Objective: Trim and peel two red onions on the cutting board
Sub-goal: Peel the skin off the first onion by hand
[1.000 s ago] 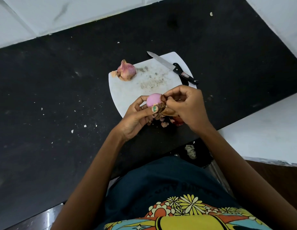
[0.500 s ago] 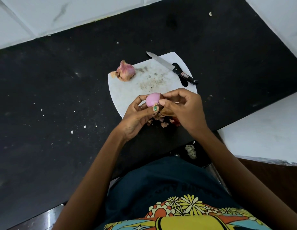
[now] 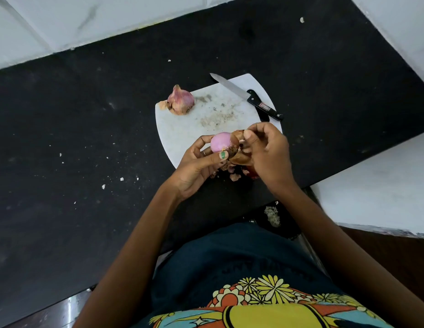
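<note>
Black speckled bench (image 3: 87, 138), white rounded cutting board (image 3: 182, 129) on it. Left hand (image 3: 196, 166) grips the half-peeled pink onion (image 3: 220, 143) above the board's near edge; right hand (image 3: 265, 152) pinches the brown papery skin (image 3: 238, 138). Best to pull toward the root, rotating the bulb. Unpeeled red onion (image 3: 180, 99) sits far-left on the board, black-handled knife (image 3: 246, 95) far-right.

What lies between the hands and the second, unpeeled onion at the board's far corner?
Nothing visible. Bare cutting board runs from the left hand to the unpeeled onion. The knife lies off toward the right edge, apart from that path.
</note>
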### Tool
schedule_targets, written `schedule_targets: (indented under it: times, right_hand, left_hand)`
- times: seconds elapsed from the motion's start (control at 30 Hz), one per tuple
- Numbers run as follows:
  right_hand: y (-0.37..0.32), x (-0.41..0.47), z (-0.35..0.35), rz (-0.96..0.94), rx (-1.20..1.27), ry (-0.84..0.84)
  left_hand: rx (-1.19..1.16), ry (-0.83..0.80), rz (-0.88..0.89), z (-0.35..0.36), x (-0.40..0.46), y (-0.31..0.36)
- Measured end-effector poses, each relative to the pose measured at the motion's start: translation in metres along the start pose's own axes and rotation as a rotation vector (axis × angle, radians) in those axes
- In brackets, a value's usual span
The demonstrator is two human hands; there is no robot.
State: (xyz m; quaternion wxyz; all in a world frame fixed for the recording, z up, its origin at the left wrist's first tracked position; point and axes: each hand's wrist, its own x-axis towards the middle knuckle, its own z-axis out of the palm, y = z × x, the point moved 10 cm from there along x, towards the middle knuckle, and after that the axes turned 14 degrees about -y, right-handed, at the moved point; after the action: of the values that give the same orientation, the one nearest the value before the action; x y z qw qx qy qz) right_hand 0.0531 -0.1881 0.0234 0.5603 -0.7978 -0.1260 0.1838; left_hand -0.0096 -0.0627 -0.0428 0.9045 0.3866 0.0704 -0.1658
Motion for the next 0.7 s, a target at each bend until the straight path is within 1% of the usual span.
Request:
schedule_targets:
  times: [0.1,0.27,0.37,0.43,0.57,0.6,0.63,0.67,0.7]
  right_hand:
    - [0.011,0.002,-0.007,0.047,-0.020,0.044]
    - [0.020,0.003,-0.013,0.074,-0.183,0.080]
    - [0.022,0.004,-0.013,0.056,-0.345,0.061]
    - [0.025,0.006,-0.009,0.068,-0.466,0.008]
    - [0.027,0.006,0.000,0.144,-0.830,-0.073]
    - [0.024,0.006,0.000,0.137,-0.863,-0.070]
    - [0.019,0.004,0.000,0.112,-0.837,-0.059]
    - [0.012,0.003,-0.002,0.068,-0.733,-0.039]
    - [0.004,0.001,-0.005,0.016,-0.565,-0.017]
  left_hand:
    - [-0.040,-0.040,-0.017,0.005,0.000,-0.003]
    - [-0.100,-0.090,-0.025,0.015,-0.001,-0.001]
    - [-0.123,-0.074,-0.028,0.013,-0.002,-0.001]
    - [-0.118,-0.045,-0.033,0.009,-0.003,-0.002]
    - [-0.131,-0.013,-0.025,0.005,-0.002,-0.003]
    - [-0.136,-0.008,-0.024,0.005,-0.001,-0.003]
    - [-0.138,-0.001,-0.023,0.004,-0.001,-0.003]
    - [-0.134,0.008,-0.023,0.003,0.000,-0.004]
    - [-0.132,0.018,-0.021,0.002,0.001,-0.005]
